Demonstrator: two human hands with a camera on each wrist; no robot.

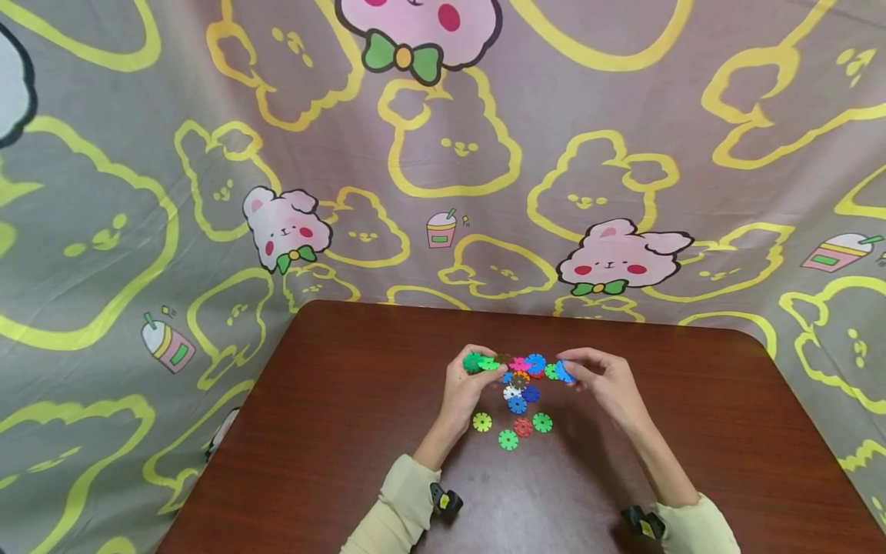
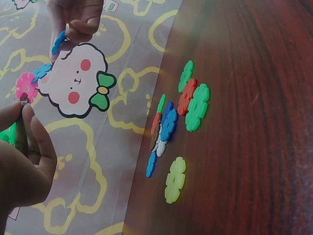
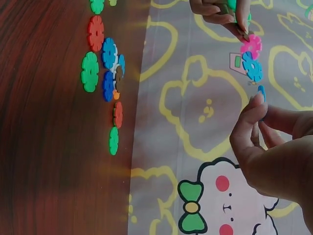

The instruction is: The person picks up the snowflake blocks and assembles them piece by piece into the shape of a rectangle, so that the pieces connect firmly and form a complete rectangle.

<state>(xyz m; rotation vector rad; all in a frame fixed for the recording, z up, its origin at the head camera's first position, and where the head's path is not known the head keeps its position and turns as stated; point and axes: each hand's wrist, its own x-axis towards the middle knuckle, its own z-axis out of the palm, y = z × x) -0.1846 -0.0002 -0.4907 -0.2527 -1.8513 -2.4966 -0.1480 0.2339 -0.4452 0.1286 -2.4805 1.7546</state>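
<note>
My left hand pinches a chain of joined slotted plastic discs. Green discs lie at its near end, then a brown one, a pink disc and a blue disc at the free end. A separate blue disc is pinched edge-on between the thumb and fingers of my right hand. In the right wrist view a small gap parts that disc from the chain's blue end. Both hands are raised above the table. The left fingers partly hide the brown and green discs.
Loose discs lie on the brown table below the hands: yellow, red, green, white and several more, some overlapping. A cartoon-patterned cloth hangs behind the table's far edge.
</note>
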